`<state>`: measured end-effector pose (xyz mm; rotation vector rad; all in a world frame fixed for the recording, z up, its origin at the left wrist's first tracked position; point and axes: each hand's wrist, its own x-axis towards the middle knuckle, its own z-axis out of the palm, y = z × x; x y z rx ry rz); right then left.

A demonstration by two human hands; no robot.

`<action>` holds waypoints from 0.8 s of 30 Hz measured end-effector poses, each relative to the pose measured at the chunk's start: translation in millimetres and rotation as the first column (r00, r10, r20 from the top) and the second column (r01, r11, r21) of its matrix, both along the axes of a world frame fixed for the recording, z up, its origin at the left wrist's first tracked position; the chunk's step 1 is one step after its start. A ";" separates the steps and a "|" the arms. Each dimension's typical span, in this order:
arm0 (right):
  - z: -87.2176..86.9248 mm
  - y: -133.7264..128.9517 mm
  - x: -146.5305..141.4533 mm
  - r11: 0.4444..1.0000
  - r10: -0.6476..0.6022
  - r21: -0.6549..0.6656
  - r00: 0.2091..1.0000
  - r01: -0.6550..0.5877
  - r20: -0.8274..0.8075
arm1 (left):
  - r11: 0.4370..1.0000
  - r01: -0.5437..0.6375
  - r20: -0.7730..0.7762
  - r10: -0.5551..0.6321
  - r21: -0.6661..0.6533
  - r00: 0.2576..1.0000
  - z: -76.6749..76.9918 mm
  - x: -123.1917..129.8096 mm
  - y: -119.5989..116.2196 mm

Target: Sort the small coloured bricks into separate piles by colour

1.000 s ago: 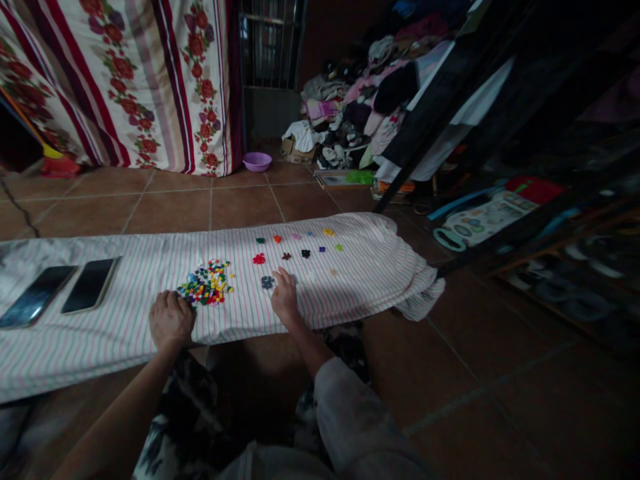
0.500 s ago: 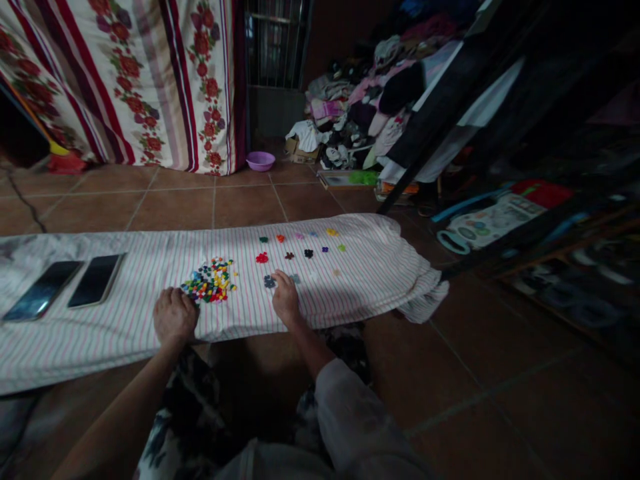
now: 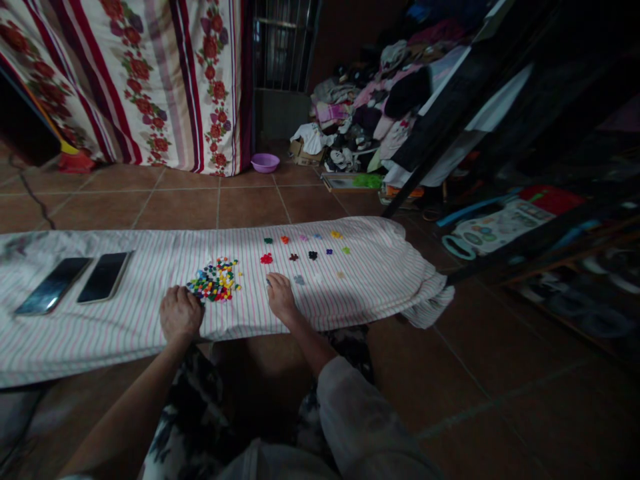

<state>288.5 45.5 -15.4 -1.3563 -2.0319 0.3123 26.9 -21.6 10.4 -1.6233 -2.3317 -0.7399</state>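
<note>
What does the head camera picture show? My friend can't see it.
A person's left hand rests beside a pile of tiny colorful pieces on a striped cloth, while the right hand is near small clusters in different colors. Two phones lie toward the left; a flowered curtain hangs behind.

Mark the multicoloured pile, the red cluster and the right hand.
Multicoloured pile (image 3: 217,283): head view, middle of the heap.
Red cluster (image 3: 267,259): head view, its centre.
Right hand (image 3: 281,296): head view, back of the hand.
</note>
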 end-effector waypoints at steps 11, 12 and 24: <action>2.4 -0.3 -0.4 0.993 0.119 0.021 0.992 -0.118 -0.029 | 1.000 0.020 -0.004 -0.020 -0.019 1.000 3.3 -0.8 -0.2; 1.8 -0.2 -0.7 0.992 0.121 0.023 0.992 -0.121 -0.036 | 1.000 0.021 -0.003 -0.021 -0.020 1.000 3.6 -0.6 -0.3; 8.0 0.0 3.7 0.991 0.120 0.075 0.981 -0.109 -0.155 | 1.000 -0.002 0.026 0.002 -0.018 1.000 4.8 1.7 -1.2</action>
